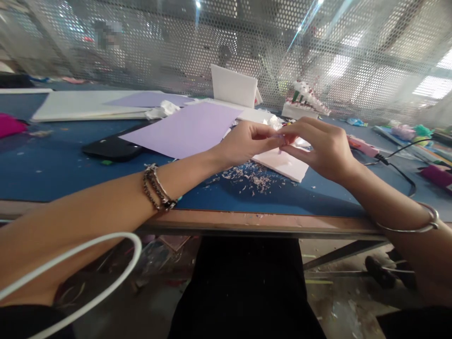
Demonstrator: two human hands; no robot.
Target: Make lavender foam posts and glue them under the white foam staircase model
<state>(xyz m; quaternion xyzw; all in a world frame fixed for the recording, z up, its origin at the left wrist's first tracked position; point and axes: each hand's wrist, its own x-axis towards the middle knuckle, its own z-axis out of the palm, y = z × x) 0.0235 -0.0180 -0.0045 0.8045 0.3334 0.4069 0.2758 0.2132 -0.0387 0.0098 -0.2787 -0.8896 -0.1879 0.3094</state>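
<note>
Pinching a tiny purple bit [280,151] between the fingertips of left hand [243,143] and right hand [323,146], probably to steady something so small. Can't make out its shape, mostly hidden by fingers. Held above the white slab [284,165], maybe to stay clear of the shavings [259,181] below. Got a pink tool [363,146] just beyond the right hand, likely for easy reach.
</note>
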